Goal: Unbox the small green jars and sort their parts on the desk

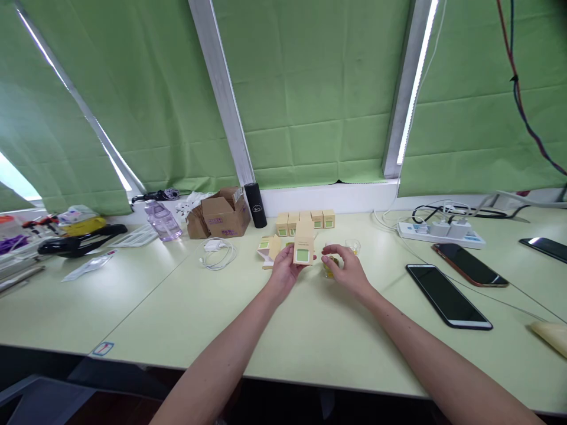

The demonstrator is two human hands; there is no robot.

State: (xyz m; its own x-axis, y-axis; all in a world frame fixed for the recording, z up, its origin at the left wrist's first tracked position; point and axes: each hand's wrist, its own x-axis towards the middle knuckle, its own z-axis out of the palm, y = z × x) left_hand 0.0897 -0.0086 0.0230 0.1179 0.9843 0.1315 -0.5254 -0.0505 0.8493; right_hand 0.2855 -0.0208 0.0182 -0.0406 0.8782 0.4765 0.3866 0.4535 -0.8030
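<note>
My left hand [284, 268] is closed on a small kraft paper box [303, 241] with a green label or window, held upright above the table. To its right, my right hand [349, 268] curls thumb and fingers round a small clear jar [329, 271] with something yellow in it; the hand partly hides the jar. Just behind that hand is a clear round piece [353, 245], perhaps glass or plastic. Left of my left hand lies another kraft box [268, 249], which looks opened. Several matching boxes [328, 219] stand in a row behind.
A cardboard carton [225, 213], a black cylinder [256, 205], a purple bottle [162, 221] and a coiled white cable [218, 254] are at the back left. On the right are phones [448, 295] and a power strip [442, 232] with cables. The table's front edge runs below my forearms.
</note>
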